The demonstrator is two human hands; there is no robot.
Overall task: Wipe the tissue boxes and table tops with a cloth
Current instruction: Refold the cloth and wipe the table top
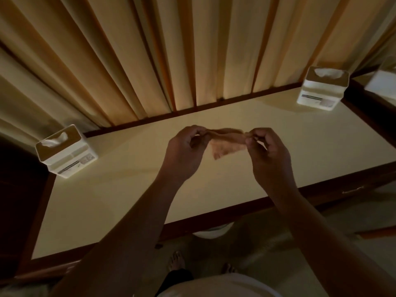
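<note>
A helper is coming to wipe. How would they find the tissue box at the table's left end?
Face the long cream table top before the curtains. The left tissue box stands at its far left corner; its twin, the right tissue box, stands far right.

Two tissue boxes point(66, 151) point(322, 91) stand on one table point(128, 200); a blurred third box point(382, 82) sits beyond; one cloth point(227, 144); two hands point(184, 151) point(270, 153).

I read this as a dim dining room or café: a long cream table point(235, 189) edged in dark wood, the left tissue box point(66, 152) and right tissue box point(322, 90) at its far corners, a third box point(383, 82) just past its right end, pleated tan curtains point(150, 50) behind.
</note>
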